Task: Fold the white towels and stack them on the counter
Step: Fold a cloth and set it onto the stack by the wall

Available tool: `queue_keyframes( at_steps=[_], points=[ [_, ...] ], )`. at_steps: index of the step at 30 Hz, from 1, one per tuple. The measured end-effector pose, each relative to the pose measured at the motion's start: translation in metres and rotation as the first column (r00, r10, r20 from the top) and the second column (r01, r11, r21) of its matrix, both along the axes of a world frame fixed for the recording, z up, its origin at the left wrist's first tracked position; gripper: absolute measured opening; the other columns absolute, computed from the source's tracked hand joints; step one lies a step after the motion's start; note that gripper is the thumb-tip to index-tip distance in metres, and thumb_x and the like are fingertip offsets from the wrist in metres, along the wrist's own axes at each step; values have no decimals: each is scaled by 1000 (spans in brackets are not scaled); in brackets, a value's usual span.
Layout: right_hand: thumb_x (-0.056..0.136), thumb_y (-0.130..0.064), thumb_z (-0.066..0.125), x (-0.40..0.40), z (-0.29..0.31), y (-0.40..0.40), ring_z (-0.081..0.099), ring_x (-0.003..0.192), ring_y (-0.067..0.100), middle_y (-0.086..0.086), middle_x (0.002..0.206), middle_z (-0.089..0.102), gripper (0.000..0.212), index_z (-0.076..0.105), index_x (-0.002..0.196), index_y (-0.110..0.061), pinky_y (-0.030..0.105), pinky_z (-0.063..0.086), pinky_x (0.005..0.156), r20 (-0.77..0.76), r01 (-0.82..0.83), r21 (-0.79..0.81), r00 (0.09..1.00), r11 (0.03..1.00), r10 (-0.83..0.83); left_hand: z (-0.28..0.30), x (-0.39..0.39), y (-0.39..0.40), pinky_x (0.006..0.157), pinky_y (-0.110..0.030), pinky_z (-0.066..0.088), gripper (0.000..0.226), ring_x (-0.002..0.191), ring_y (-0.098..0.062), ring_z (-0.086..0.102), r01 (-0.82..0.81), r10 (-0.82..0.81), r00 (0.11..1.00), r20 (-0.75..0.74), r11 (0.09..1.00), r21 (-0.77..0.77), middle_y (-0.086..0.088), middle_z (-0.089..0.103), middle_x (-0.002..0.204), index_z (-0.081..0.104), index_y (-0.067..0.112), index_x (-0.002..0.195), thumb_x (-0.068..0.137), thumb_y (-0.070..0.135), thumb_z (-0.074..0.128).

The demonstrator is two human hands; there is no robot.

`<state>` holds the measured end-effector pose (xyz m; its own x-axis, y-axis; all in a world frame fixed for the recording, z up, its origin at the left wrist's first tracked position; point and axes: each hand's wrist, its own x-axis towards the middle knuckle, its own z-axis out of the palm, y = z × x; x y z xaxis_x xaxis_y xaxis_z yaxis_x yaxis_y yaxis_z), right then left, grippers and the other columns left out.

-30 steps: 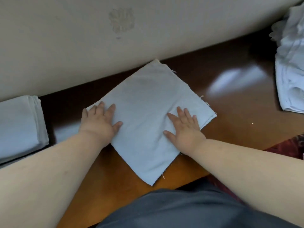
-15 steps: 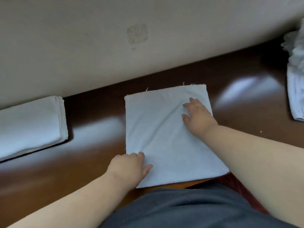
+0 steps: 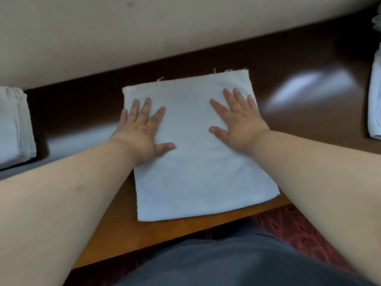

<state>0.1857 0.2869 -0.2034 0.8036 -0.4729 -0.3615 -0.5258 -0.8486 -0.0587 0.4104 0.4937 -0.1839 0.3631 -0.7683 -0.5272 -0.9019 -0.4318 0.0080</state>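
A white towel, folded to a rough square, lies flat on the dark brown wooden counter, its near edge close to the counter's front. My left hand presses flat on its far left part with fingers spread. My right hand presses flat on its far right part, fingers straight. A stack of folded white towels sits at the left edge of the view. A heap of unfolded white towels shows at the right edge, mostly cut off.
A beige wall runs along the back of the counter. The counter's lighter front edge is just before my grey-clad body. A red patterned carpet shows below on the right.
The towel was turned from diagonal to square with the counter. My left hand moved from its near left corner up to the far left part, and both palms now lie flat on it.
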Motion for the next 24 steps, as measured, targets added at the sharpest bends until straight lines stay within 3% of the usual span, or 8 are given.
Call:
queue_keyframes(
  at_steps=[4,9,12,16,19,22,24],
  points=[
    [94,-66,24,17,6,-10,-2,152,22,3,167,6,69,18,156,-36,39,-3,120,209,54,93,975,994,-72,9,-17,-22,118,-47,-10,85,148,-28,-15,-66,72,997,33,985,-161,-7,-11,163,0,32,154,84,77,16],
    [93,-69,15,21,-4,-30,-12,152,26,5,167,-8,75,0,157,-34,51,-4,121,36,178,11,983,984,-178,-5,-20,-28,118,-47,-10,68,146,-27,-24,-63,63,998,-2,994,-93,-2,-23,161,-8,41,152,94,66,15],
    [95,-66,18,14,4,-23,-11,152,27,7,166,-7,75,2,158,-29,54,-5,121,73,150,40,986,988,-152,-9,-32,-21,118,-48,-12,69,146,-28,-22,-155,155,988,-16,976,-150,-6,-19,161,-6,35,153,94,64,15],
    [99,-57,17,-33,21,25,-9,152,22,4,167,-1,66,8,157,-27,50,-3,121,202,62,61,977,996,-73,2,-72,30,118,-46,-11,66,146,-23,-22,-10,-5,999,-53,961,-277,-6,-13,162,0,30,154,95,57,13],
    [99,-53,21,-101,25,74,-12,152,17,0,166,-4,67,-2,157,-28,45,-3,123,235,96,133,964,986,-125,5,-109,93,118,-50,-2,61,147,-26,-12,57,-94,989,-118,958,-281,-12,2,163,15,26,154,98,50,16],
    [94,-68,-2,-167,16,108,-30,146,20,3,163,-22,72,-25,150,-30,47,-10,121,-114,91,44,990,995,-85,-4,-126,140,113,-48,-19,66,139,-27,-37,152,-155,981,-117,988,-31,-5,-35,154,-26,39,145,88,65,-7],
    [88,-72,-11,-187,10,112,-36,143,21,2,160,-30,74,-30,146,-32,47,-15,119,-208,83,40,975,996,-73,-11,-128,152,111,-48,-22,65,134,-26,-45,193,-191,976,-103,981,8,-1,-49,144,-41,41,135,83,70,-13]
  ],
)
